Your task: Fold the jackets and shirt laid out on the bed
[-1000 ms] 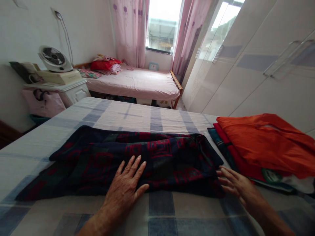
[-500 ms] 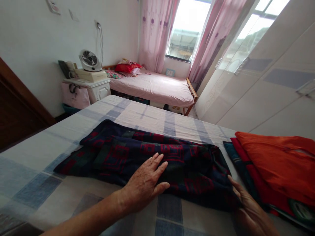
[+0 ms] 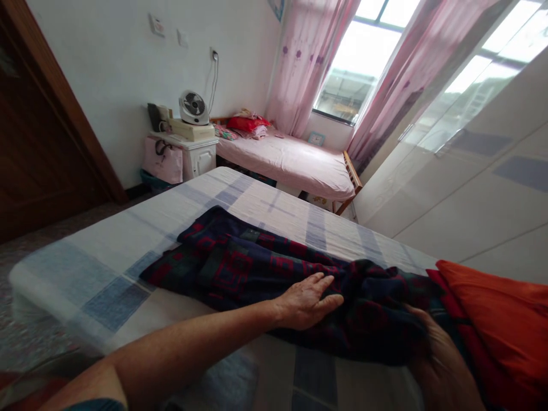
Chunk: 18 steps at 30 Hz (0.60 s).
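A dark navy garment (image 3: 240, 268) with red and green geometric patterns lies folded lengthwise on the bed. My left hand (image 3: 306, 302) rests on top of it near the middle, palm down, fingers stretched out and holding nothing. At the garment's right end, my right hand (image 3: 443, 354) grips the bunched edge, thumb on top and the other fingers mostly hidden beneath and blurred. Close to the right hand is a stack of folded clothes with an orange garment (image 3: 500, 308) on top and a red one (image 3: 464, 331) under it.
The bed has a white and blue checked sheet (image 3: 103, 251). Beyond it stand a smaller bed with a pink sheet (image 3: 291, 160) and a white bedside cabinet (image 3: 201, 157) carrying a fan (image 3: 193, 107). A wardrobe (image 3: 462, 188) lines the right side, and a brown door (image 3: 47, 131) is at left.
The garment's right end has become bunched and raised, reaching toward the stack. My left hand has slid rightward along the cloth. The camera view has turned left.
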Tool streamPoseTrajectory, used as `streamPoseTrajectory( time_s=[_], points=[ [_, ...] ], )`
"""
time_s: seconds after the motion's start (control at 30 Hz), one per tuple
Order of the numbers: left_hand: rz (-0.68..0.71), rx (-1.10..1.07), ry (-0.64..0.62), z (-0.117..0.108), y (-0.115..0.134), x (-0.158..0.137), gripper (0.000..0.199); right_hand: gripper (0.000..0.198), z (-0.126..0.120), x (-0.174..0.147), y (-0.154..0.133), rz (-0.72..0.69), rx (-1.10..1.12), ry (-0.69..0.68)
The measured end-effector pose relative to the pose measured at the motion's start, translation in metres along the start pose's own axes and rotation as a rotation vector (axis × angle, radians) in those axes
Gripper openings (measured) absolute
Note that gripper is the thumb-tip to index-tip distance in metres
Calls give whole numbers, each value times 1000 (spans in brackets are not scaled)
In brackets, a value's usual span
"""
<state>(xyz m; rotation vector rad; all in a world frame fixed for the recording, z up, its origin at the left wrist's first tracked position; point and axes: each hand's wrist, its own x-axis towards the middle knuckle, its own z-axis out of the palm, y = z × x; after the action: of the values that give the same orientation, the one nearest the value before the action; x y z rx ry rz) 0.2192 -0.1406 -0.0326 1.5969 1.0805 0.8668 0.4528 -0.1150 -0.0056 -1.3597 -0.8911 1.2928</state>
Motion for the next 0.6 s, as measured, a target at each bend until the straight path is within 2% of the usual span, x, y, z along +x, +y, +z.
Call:
streamPoseTrajectory(
  time_s=[0.1,0.17,0.23,0.3,0.37,0.43,0.47,0.53,0.6],
  points=[
    [6,-321,34,-12,6,-3,69,51,69,-14,-26,-253,-15,-3],
    [5,-664,74,-24,11,-11,70,55,124,-24,-35,-389,-70,-108],
    [-13,-1010,145,-42,13,-25,71,62,177,-33,-34,-453,-70,-257],
    [-42,-1208,312,-65,13,-45,67,66,224,-43,-27,-433,-67,-491],
    [-105,-1301,609,-90,11,-72,57,59,257,-52,-17,-393,-141,-766],
    [-157,-1299,961,-110,6,-106,44,46,273,-57,-6,-401,-280,-960],
    [-178,-1281,1097,-116,2,-125,40,40,275,-55,-1,-425,-352,-987],
    [-231,-1263,1280,-118,-9,-163,37,35,268,-41,8,-487,-479,-896],
    [-309,-1291,1368,-107,-23,-197,35,36,254,-12,13,-559,-621,-693]
  ],
)
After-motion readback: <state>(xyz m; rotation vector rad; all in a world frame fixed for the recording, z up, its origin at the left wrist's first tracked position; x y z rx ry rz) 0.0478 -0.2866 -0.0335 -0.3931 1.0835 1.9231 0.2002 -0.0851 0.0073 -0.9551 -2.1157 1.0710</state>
